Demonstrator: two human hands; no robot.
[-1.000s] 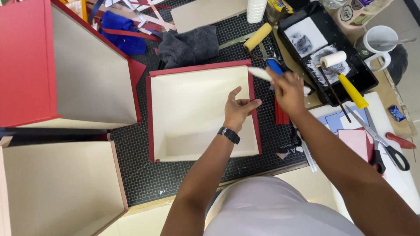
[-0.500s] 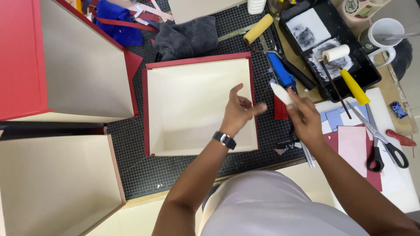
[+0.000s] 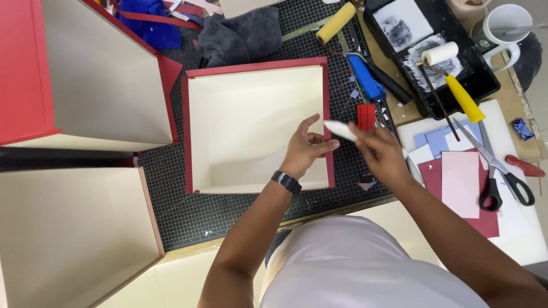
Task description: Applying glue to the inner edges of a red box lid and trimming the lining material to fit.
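Your right hand (image 3: 379, 151) has drawn nearer, fingers closed around the white folding tool (image 3: 341, 130). Your left hand (image 3: 305, 149) grips the red box's (image 3: 257, 125) right wall, thumb outside.

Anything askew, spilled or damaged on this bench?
Nothing damaged. Small paper scraps litter the black gridded cutting mat near the red-edged cream open box, and the black paint tray is smeared white. The grey-handled scissors lie on loose coloured paper sheets.
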